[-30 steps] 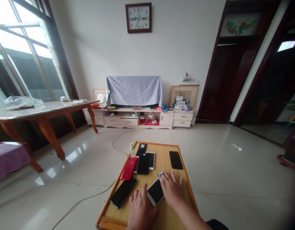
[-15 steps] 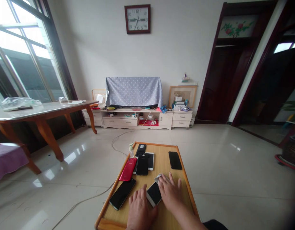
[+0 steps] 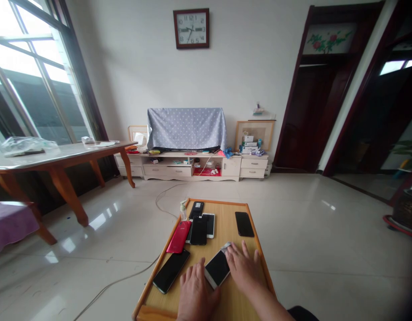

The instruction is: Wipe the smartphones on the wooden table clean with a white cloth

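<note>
A white-framed smartphone [image 3: 218, 269] with a dark screen lies face up and slanted on a small wooden table [image 3: 226, 214]. My left hand [image 3: 195, 290] holds its lower left end between thumb and fingers. Under the fingertips of my right hand [image 3: 244, 269] is a greyish-white cloth [image 3: 226, 246], pressed at the phone's upper right end; most of the cloth is hidden. Left of the hands lies a large black phone [image 3: 171, 270]. Beyond it are a red phone [image 3: 179, 237] and a black phone [image 3: 198, 231] overlapping a white one [image 3: 211, 225].
Another black phone [image 3: 244, 224] lies near the table's right edge. At the far left corner stand a small pump bottle [image 3: 183, 211] and a dark phone [image 3: 196, 208]. A raised wooden rim [image 3: 259, 249] edges the tabletop. A cable [image 3: 125, 277] runs across the floor.
My right hand and the cloth have slid slightly right along the phone's upper end, uncovering more of its screen. My left hand has stayed in place.
</note>
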{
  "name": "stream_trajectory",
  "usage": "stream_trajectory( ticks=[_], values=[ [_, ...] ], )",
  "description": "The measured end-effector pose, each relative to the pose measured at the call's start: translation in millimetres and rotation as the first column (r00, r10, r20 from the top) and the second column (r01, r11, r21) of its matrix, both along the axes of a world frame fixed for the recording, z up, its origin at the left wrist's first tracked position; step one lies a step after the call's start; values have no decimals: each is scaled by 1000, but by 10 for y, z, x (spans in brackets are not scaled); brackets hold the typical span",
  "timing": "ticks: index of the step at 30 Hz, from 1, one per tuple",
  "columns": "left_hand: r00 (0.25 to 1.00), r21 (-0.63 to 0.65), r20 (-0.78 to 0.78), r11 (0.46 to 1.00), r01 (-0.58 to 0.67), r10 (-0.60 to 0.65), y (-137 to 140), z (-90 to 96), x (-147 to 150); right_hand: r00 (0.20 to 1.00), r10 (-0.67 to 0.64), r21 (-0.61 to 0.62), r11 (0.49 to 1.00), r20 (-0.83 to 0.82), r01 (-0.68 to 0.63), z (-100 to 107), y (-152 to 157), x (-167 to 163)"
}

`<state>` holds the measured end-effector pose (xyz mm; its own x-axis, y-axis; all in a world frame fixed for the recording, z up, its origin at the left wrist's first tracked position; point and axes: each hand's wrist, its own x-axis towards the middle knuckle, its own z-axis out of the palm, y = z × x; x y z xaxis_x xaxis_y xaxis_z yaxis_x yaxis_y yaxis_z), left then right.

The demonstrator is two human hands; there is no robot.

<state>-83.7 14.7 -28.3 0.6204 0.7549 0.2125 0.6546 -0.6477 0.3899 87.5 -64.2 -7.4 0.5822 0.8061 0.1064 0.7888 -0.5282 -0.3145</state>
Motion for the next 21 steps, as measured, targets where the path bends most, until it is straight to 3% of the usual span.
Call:
stream_trajectory(
  ticks=[2, 8, 10, 13, 16, 18, 21],
  values=[
    [1000, 0, 5, 1000, -3, 3, 1, 1, 3, 1000, 1, -8, 1000, -8, -1, 0, -14, -26],
    [999, 6, -35, 1000, 2, -2, -2, -15, -8, 932, 345, 71, 938, -116, -338, -71, -262, -501],
    [999, 14, -35, 1000, 6, -5, -20, -1, -10, 939, 321, 64, 947, -121, -315, -57, -311, -453],
    [1000, 19, -29, 1000, 12, -12, -48, 44, 0, 988, 127, 6, 992, -91, -127, -4, -312, -171],
    [999, 13, -45, 1000, 11, -11, -56, 81, 15, 999, 9, -27, 1000, -54, -11, 34, -321, -1],
    [998, 10, -58, 1000, 13, -12, -49, 87, 18, 998, 41, -25, 999, -48, -42, 34, -373, -87],
    [997, 2, -76, 1000, 15, -14, -38, 83, 16, 972, 222, 21, 975, -75, -221, 8, -496, -378]
  ],
)
